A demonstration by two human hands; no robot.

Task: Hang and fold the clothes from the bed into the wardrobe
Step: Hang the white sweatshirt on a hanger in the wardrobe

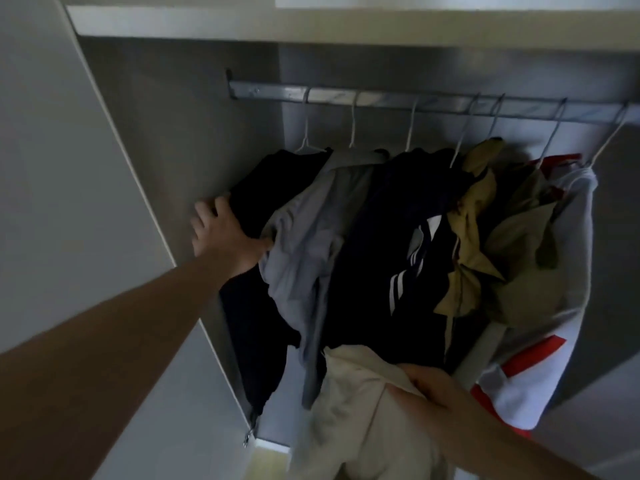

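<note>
Step in hand: the person is hanging a cream garment (349, 403) in the wardrobe (180, 109), and seems to be making room for it at the left end of the rail (381, 98).
Left hand: the left hand (225, 233) is pressing against the black garment (252, 202), its fingers (204, 216) spread and fairly straight, the thumb touching the grey shirt (311, 230).
Right hand: the right hand (429, 386) is gripping the cream garment, fingers curled round a bunch of its cloth.
Where the garment is: it is hanging low in front of the clothes on the rail, below the navy striped top (408, 258); whether it is on a hanger, I cannot tell.
How it looks: pale, soft, crumpled, draping in loose folds.
Next move: likely calling for a gap between hangers and a lift up to the rail.
</note>
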